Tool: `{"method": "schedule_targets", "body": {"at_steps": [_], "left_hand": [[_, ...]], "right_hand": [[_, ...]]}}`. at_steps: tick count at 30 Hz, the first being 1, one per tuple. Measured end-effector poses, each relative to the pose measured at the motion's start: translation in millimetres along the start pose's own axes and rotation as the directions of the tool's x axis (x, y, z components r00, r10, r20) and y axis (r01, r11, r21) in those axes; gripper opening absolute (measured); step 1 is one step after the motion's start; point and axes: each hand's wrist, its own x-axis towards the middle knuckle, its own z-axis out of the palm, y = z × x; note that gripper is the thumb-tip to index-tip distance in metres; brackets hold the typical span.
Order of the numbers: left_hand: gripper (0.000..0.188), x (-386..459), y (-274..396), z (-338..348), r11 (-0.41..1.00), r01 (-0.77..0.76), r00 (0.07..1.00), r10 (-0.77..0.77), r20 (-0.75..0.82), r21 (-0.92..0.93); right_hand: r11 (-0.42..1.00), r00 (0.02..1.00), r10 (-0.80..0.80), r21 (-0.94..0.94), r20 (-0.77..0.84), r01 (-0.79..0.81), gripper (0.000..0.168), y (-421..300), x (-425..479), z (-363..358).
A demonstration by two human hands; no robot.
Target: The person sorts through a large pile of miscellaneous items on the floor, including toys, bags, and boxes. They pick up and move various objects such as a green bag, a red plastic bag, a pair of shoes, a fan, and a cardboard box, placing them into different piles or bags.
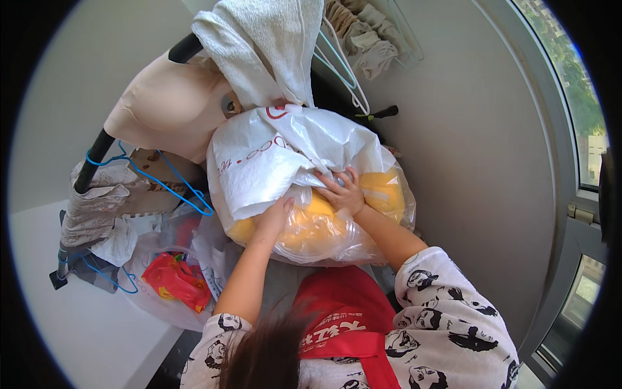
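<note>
A bulky clear plastic bag [311, 243] with yellow soft contents [381, 189] rests in front of me. Over its upper part lies a white plastic bag [252, 180] with red printing, creased and loose at the lower edge. My left hand [274, 216] is at that edge, thumb showing and the other fingers hidden beneath the white plastic. To its right, my right hand [344, 193] lies across the bunched white plastic, fingers bent into the folds, with its palm over the clear bag.
A black-framed rack [97, 150] on the left carries a beige garment [165, 107], a white towel [262, 44] and blue hangers [160, 180]. Below it sits a bag with a red packet [177, 282]. A wall [466, 146] and window frame [566, 233] border the right.
</note>
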Motion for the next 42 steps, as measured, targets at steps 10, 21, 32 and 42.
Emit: {"method": "schedule_targets", "body": {"at_steps": [10,21,32,42], "left_hand": [[0.043,39,-7,30,0.917,-0.086,0.913,-0.085,-0.399,-0.391],[0.049,-57,19,-93,0.959,-0.236,0.834,0.117,-0.539,-0.156],[0.031,-374,-17,41,0.774,0.445,0.807,-0.565,-0.175,-0.451],[0.026,-566,143,246,-0.141,0.735,0.062,-0.960,0.273,-0.663]], "right_hand": [[0.990,0.992,-0.125,-0.061,0.009,0.126,0.021,-6,-13,56],[1.000,0.983,-0.021,0.003,0.181,0.020,0.044,7,107,-53],[0.961,0.965,-0.236,0.174,0.114,0.214,0.034,-30,183,-144],[0.948,0.938,-0.295,0.177,0.180,0.264,0.027,-53,213,-185]]}}
